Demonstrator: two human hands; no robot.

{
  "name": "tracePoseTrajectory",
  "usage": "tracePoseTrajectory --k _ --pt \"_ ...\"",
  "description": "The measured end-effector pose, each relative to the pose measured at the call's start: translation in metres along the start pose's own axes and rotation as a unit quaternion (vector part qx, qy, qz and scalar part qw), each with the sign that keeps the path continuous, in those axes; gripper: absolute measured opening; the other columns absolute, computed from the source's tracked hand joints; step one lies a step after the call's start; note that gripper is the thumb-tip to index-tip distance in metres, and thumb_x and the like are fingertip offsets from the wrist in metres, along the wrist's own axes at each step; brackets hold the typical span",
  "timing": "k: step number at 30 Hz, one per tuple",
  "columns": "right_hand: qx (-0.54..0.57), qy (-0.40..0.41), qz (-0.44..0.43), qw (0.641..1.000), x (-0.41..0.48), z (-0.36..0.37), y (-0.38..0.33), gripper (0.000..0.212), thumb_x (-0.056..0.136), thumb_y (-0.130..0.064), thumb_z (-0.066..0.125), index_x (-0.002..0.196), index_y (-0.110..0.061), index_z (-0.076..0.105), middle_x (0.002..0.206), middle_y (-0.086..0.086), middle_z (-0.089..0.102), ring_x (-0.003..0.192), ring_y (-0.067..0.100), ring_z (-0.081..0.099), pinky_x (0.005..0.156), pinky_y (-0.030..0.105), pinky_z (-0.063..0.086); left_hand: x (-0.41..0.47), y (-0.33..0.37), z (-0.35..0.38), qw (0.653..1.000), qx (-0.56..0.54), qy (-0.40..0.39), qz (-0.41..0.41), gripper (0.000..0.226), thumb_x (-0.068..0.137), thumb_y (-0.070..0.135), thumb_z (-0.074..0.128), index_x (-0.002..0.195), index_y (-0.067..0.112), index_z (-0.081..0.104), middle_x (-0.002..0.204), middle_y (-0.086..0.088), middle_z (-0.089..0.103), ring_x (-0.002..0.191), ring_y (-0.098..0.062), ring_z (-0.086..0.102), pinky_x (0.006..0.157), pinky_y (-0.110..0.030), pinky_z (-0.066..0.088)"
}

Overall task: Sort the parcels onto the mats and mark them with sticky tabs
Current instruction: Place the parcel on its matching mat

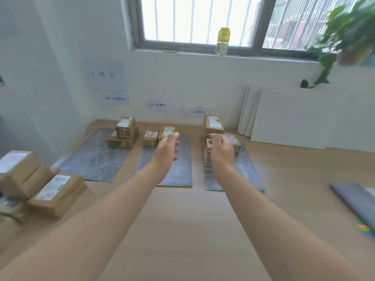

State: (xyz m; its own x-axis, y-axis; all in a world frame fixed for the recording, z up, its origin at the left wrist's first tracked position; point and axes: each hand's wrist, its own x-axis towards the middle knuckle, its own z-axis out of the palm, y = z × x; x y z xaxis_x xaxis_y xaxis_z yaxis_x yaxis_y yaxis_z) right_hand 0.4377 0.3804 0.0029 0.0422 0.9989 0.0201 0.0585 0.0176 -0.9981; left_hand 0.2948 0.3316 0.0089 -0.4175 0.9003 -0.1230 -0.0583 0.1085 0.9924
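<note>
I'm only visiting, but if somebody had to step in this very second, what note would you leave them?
Left hand: open, empty, held over the middle mat.
Right hand: open, grips nothing, in front of the right-mat parcels on the right mat; I cannot tell if it touches them.
Done: a parcel stack sits on the left mat, and two small parcels sit at the middle mat's far end. The stack seems to carry orange tabs.
Left: the unsorted parcels at the table's left edge. The sticky tabs lie at its right edge.
</note>
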Motion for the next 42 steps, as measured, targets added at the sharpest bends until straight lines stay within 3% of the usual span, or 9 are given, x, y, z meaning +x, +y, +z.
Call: tracePoseTrajectory --k 9,18,21,23,26,30,34,38,42 --pt "0.015 -0.001 0.002 1.000 -0.118 0.024 -0.041 0.019 0.095 -0.033 0.049 0.082 -0.022 0.057 0.075 -0.004 0.049 0.071 0.017 0.042 0.061 0.033 0.035 -0.082 0.030 -0.082 0.999 -0.009 -0.038 0.029 0.039 0.095 0.050 0.044 0.115 0.021 0.059 0.107 -0.002 0.054 0.095 -0.018 0.054 0.096 -0.043 0.048" --pt "0.003 -0.017 0.003 1.000 -0.160 0.033 -0.056 0.019 0.093 -0.037 0.047 0.089 -0.021 0.056 0.083 0.003 0.045 0.077 0.019 0.040 0.068 0.037 0.033 -0.124 0.033 -0.120 0.999 0.013 -0.042 0.025 0.052 0.097 0.056 0.042 0.137 0.025 0.053 0.126 -0.003 0.057 0.117 -0.023 0.054 0.102 -0.042 0.047" --pt "0.013 -0.026 0.011 1.000 -0.168 0.044 -0.053 0.035 0.096 -0.036 0.047 0.096 -0.003 0.057 0.083 0.002 0.046 0.080 0.019 0.042 0.069 0.035 0.036 -0.131 0.030 -0.135 0.999 0.023 -0.034 0.015 0.074 0.077 0.074 0.045 0.134 0.029 0.056 0.123 0.002 0.059 0.115 -0.018 0.056 0.099 -0.040 0.049" --pt "0.004 -0.033 0.020 0.999 -0.172 0.054 -0.048 0.042 0.096 -0.038 0.046 0.108 0.000 0.057 0.086 0.001 0.049 0.081 0.020 0.044 0.072 0.037 0.041 -0.134 0.027 -0.145 0.999 0.016 -0.027 0.013 0.062 0.089 0.067 0.043 0.135 0.027 0.055 0.125 0.001 0.057 0.116 -0.019 0.055 0.104 -0.042 0.047" --pt "-0.026 -0.062 0.022 0.997 -0.178 0.078 -0.045 0.037 0.092 -0.046 0.045 0.095 -0.014 0.062 0.085 0.000 0.053 0.081 0.019 0.049 0.076 0.044 0.049 -0.136 0.022 -0.165 1.000 0.001 0.007 0.004 0.049 0.102 0.051 0.039 0.138 0.020 0.051 0.125 -0.004 0.054 0.116 -0.024 0.053 0.101 -0.040 0.045" --pt "-0.004 -0.118 0.022 0.993 -0.186 0.121 -0.038 0.042 0.102 -0.030 0.045 0.119 0.007 0.055 0.090 0.019 0.047 0.085 0.021 0.045 0.076 0.046 0.048 -0.143 0.009 -0.209 0.998 -0.001 0.061 -0.010 0.049 0.103 0.048 0.039 0.140 0.019 0.050 0.126 -0.005 0.055 0.117 -0.023 0.053 0.098 -0.039 0.046" --pt "-0.008 -0.185 0.034 0.982 -0.200 0.175 -0.020 0.039 0.105 -0.029 0.043 0.120 0.005 0.055 0.090 0.010 0.055 0.085 0.023 0.048 0.074 0.040 0.043 -0.148 -0.011 -0.261 0.991 0.008 0.132 -0.028 0.047 0.103 0.050 0.040 0.136 0.022 0.055 0.123 -0.003 0.058 0.115 -0.021 0.055 0.097 -0.040 0.049" --pt "-0.033 -0.217 0.055 0.974 -0.218 0.231 0.004 0.040 0.103 -0.034 0.042 0.117 0.001 0.056 0.118 0.023 0.059 0.088 0.030 0.056 0.092 0.058 0.051 -0.147 -0.031 -0.314 0.980 -0.011 0.190 -0.057 0.041 0.103 0.049 0.042 0.130 0.023 0.058 0.119 -0.003 0.058 0.116 -0.022 0.056 0.107 -0.048 0.045" --pt "-0.051 -0.236 0.081 0.967 -0.226 0.288 0.026 0.037 0.104 -0.032 0.043 0.114 -0.001 0.059 0.097 0.014 0.059 0.087 0.025 0.055 0.097 0.060 0.048 -0.126 -0.054 -0.370 0.977 -0.009 0.201 -0.075 0.047 0.102 0.052 0.041 0.135 0.023 0.056 0.132 -0.005 0.059 0.123 -0.023 0.056 0.107 -0.046 0.045"
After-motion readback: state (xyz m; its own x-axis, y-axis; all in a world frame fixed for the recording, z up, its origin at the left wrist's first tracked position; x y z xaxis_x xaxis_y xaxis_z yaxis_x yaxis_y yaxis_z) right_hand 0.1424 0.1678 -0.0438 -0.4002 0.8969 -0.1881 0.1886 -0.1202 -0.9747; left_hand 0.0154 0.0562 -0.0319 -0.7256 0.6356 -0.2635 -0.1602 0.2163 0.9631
